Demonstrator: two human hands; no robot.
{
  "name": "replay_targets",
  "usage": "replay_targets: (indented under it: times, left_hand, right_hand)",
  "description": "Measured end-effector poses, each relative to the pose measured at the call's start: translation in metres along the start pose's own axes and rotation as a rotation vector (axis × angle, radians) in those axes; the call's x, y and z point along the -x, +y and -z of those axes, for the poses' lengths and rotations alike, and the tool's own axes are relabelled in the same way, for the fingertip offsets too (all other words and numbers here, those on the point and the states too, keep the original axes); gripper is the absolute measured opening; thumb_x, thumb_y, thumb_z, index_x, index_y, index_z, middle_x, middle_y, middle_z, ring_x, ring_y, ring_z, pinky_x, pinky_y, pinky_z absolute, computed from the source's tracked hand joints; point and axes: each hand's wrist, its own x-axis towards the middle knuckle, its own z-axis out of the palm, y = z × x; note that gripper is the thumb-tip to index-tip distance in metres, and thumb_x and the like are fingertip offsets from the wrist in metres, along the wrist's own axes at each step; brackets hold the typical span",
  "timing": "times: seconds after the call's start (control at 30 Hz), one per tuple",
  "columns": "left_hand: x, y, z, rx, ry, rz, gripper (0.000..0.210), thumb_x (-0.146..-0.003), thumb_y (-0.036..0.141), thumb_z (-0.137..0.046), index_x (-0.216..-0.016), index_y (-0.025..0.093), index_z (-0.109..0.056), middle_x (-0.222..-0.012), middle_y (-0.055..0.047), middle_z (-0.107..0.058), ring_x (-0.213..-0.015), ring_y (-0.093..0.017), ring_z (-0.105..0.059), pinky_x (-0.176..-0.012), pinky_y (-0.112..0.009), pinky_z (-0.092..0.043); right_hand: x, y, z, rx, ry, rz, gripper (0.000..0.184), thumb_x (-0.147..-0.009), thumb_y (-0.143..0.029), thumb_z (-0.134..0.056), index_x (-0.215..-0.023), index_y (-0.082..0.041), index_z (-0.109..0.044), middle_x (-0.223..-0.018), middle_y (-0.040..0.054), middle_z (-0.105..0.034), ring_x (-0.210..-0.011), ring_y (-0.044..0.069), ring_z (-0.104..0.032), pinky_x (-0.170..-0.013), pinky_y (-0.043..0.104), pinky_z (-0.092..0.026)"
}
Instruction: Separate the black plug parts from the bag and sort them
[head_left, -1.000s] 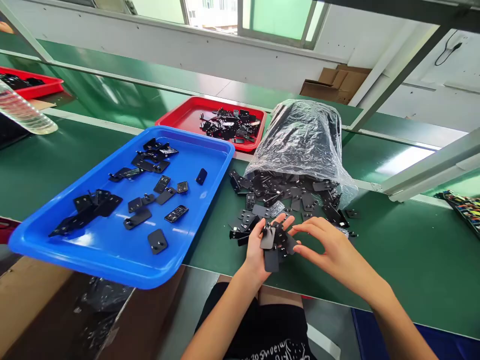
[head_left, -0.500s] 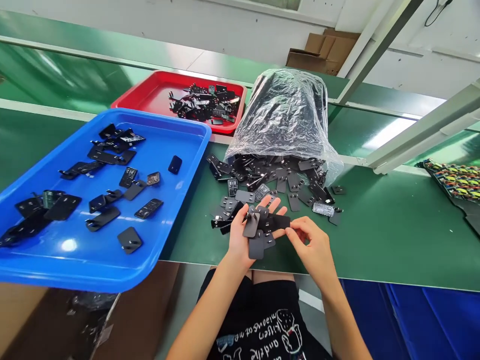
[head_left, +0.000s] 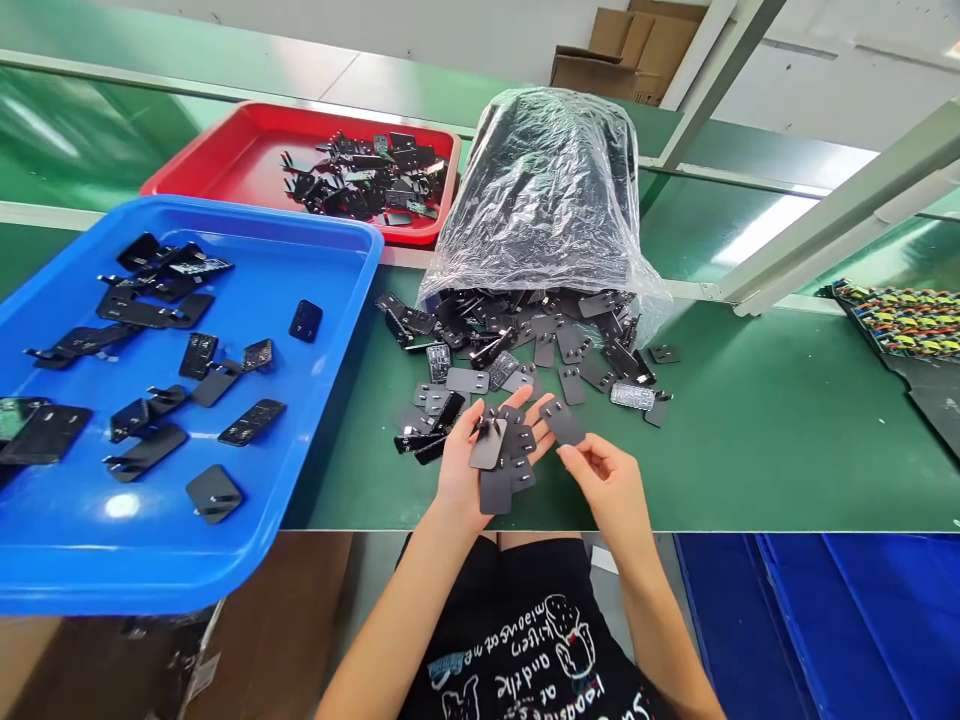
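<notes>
Drawn clear of the cluster it overlapped half a second ago, one black plate (head_left: 562,422) now stands tilted at the right hand's fingertips, its two pins showing. At left, a blue tray (head_left: 225,540) juts past the edge of the green desk (head_left: 750,430), dark pieces scattered inside. Below it, a brown box (head_left: 270,620) bears a white label (head_left: 204,675) too small to read. Behind the blue tray, a red tray (head_left: 240,160) carries a heap of glossy black pieces toward its right end. Near the desk's front edge, the left hand (head_left: 461,470) lies palm up, fingers spread, bearing a cluster (head_left: 510,445) of similar plates. Just beyond, a clear plastic bag (head_left: 555,200) spills more of them. A black garment (head_left: 555,620) on the person's lap carries white lettering, with "kitten" and "and the" legible beside a cartoon drawing. To its right, the right hand (head_left: 611,485) pinches the single plate between thumb and curled fingers. Beyond the bag stands an open carton (head_left: 630,55), its small print unreadable; at far right, a colourful stack (head_left: 900,320) lies on the desk.
</notes>
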Motion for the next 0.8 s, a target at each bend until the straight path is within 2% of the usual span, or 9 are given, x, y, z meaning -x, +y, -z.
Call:
replay_targets:
  times: [0.13,0.23,0.43,0.8]
  left_hand:
    - [0.0,0.0,-0.003,-0.001,0.014,0.002,0.052,-0.092,0.039,-0.039,-0.135,0.011,-0.049,-0.131,-0.018,-0.058,-0.118,-0.029,-0.059,-0.102,-0.045,-0.044]
    - [0.001,0.001,-0.003,-0.018,0.003,0.012,0.052,-0.092,0.041,-0.038,-0.135,0.012,-0.05,-0.131,-0.017,-0.058,-0.117,-0.029,-0.059,-0.099,-0.045,-0.047]
    - [0.002,0.0,-0.004,-0.056,-0.022,0.013,0.053,-0.092,0.041,-0.04,-0.135,0.011,-0.05,-0.13,-0.018,-0.059,-0.12,-0.03,-0.057,-0.103,-0.044,-0.044]
    - [0.002,-0.003,-0.003,-0.067,0.011,0.004,0.054,-0.09,0.043,-0.041,-0.135,0.013,-0.05,-0.132,-0.015,-0.058,-0.125,-0.031,-0.052,-0.107,-0.047,-0.039]
  right_hand:
    - [0.008,-0.006,-0.001,0.186,-0.159,0.087,0.03,-0.086,-0.04,-0.055,-0.066,-0.019,-0.059,-0.062,-0.002,-0.046,-0.056,0.013,-0.039,-0.054,0.026,-0.033]
    - [0.006,-0.006,0.005,0.229,-0.247,0.088,0.033,-0.09,-0.04,-0.05,-0.068,-0.019,-0.063,-0.064,-0.0004,-0.052,-0.057,0.013,-0.042,-0.055,0.027,-0.033]
    - [-0.003,0.0,0.012,0.203,-0.267,0.033,0.032,-0.088,-0.042,-0.052,-0.065,-0.019,-0.055,-0.062,-0.0012,-0.048,-0.058,0.014,-0.04,-0.055,0.026,-0.031]
    - [-0.009,0.005,0.014,0.141,-0.278,0.024,0.024,-0.086,-0.036,-0.052,-0.071,-0.018,-0.058,-0.063,-0.0009,-0.051,-0.059,0.014,-0.044,-0.054,0.026,-0.032]
